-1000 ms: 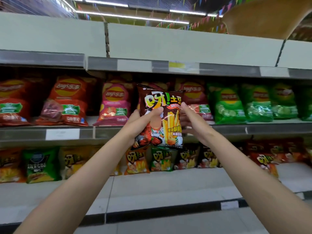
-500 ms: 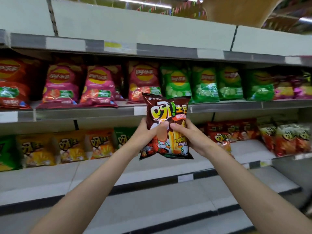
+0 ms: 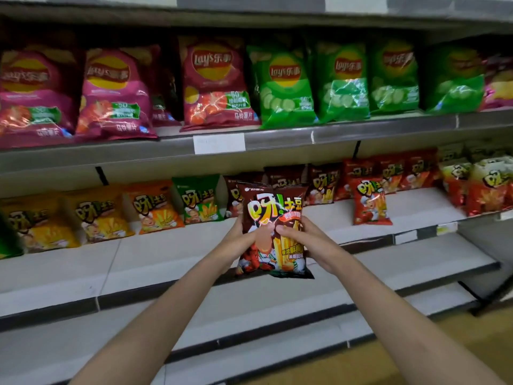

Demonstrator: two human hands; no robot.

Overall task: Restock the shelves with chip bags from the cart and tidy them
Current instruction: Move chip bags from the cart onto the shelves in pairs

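I hold a dark brown chip bag (image 3: 273,232) upright in both hands, in front of the middle shelf (image 3: 166,262). My left hand (image 3: 238,240) grips its left edge, thumb on the front. My right hand (image 3: 302,240) grips its right side, thumb across the front. Behind the bag, at the back of that shelf, stand more brown bags (image 3: 322,183) of the same kind. The cart is out of view.
Pink-red bags (image 3: 213,84) and green bags (image 3: 283,84) fill the upper shelf. The middle shelf also carries yellow and orange bags (image 3: 100,215), a green bag (image 3: 198,198), red bags (image 3: 370,201) and pale bags (image 3: 488,184). Two white lower shelves (image 3: 249,309) show no bags. Floor shows at lower right.
The view has dropped and drawn closer to the shelves. The brown bag has come down from the upper shelf's level to the middle shelf, and both hands keep their hold on it.
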